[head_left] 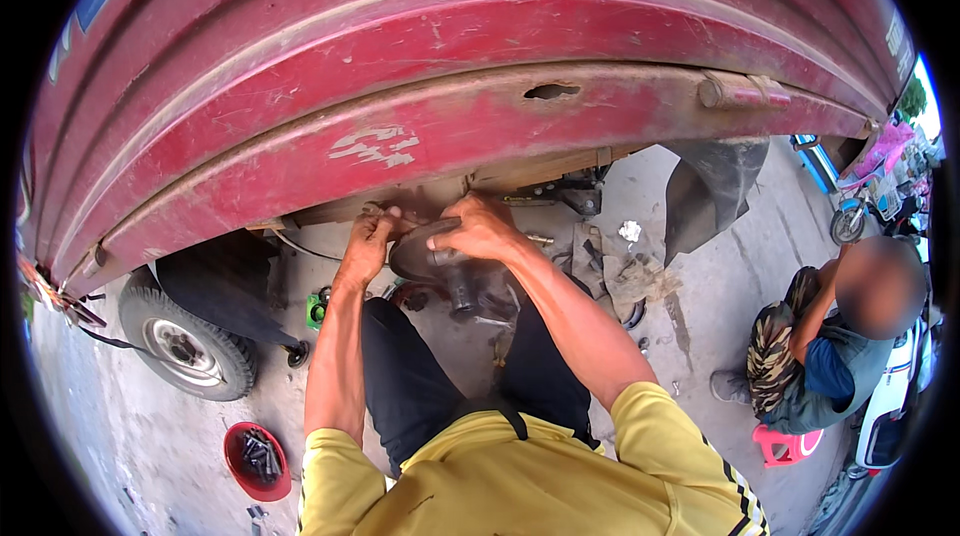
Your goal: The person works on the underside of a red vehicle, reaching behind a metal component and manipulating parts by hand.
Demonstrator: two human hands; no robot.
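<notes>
Below the lower edge of a red vehicle body, both my hands are at a dark, rounded metal part with a short cylindrical neck pointing down towards me. My right hand wraps over the part's rim from the right, with the thumb on its near side. My left hand is beside it on the left, fingers curled and pressed together just under the body edge. Whatever the left fingers pinch is too small or too hidden to name.
A wheel stands at left, with a red bowl of dark metal pieces nearer. A green object lies by my left forearm. A dark flap hangs at right. Another person sits on a pink stool.
</notes>
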